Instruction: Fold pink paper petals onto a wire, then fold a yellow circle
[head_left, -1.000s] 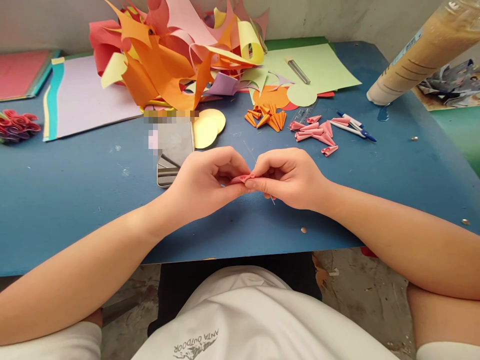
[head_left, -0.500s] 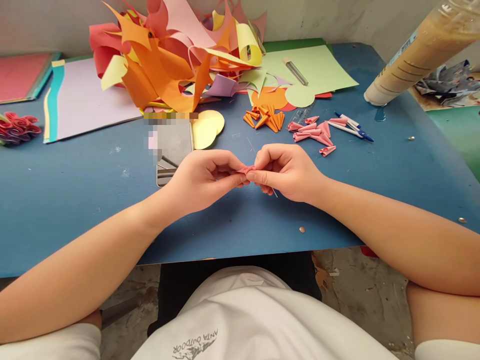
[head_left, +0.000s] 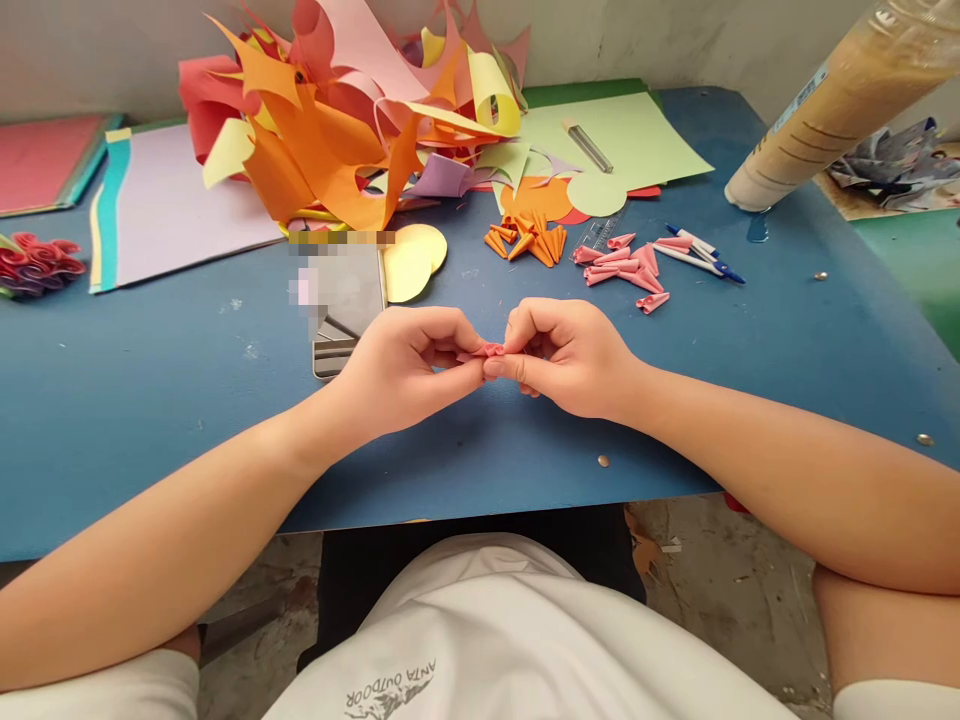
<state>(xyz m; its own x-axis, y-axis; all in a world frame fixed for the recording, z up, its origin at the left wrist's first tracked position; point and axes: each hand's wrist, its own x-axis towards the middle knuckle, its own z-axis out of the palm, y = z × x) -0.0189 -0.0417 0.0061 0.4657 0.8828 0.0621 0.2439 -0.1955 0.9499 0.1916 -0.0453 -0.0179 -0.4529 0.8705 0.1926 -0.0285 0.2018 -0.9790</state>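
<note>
Between my two hands, just above the blue table, is a small pink paper cone, partly hidden by fingers. My left hand pinches it from the left, and my right hand pinches its right end, thumb and fingertips closed. Beyond my right hand lie several rolled pink paper cones next to a blue and white pair of compasses. A heap of orange paper cones sits left of them. Yellow paper circles lie beyond my left hand.
Curled paper offcuts pile up against the wall. A tilted bottle of brown liquid stands at the right. Lilac paper and a red-purple paper flower lie left. A dark flat device, partly blurred, sits by my left hand.
The thin, needle-like strand seen at my right fingers no longer shows. My right fingers have shifted slightly left and curled closer around the pink cone. The view has moved a little.
</note>
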